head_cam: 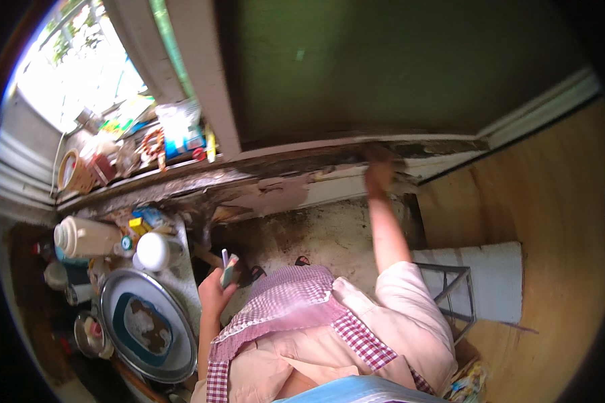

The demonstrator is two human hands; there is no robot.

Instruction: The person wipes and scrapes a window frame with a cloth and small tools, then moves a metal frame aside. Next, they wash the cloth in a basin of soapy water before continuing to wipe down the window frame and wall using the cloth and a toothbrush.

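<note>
My left hand (213,293) is raised before the apron, to the right of the metal basin. Its fingers close around a small flat green-and-white item (229,272), with a pale stick-like piece (225,258) beside it; their exact kind is unclear. Stretched forward, my right hand (380,171) touches or nearly touches the dark, worn window sill (302,164). Blur hides its fingers and whether they hold anything. Above the sill stands a large dark window pane (363,75) in a pale frame. Peeling paint (277,194) covers the wall just below.
A metal basin (108,287) with a blue-green tub (131,347) of sudsy water stands at left. Behind it are a beige thermos (93,237) and a white lidded container (154,251). Packets (179,133) and a basket (74,174) crowd the ledge. A metal frame (469,292) stands at right.
</note>
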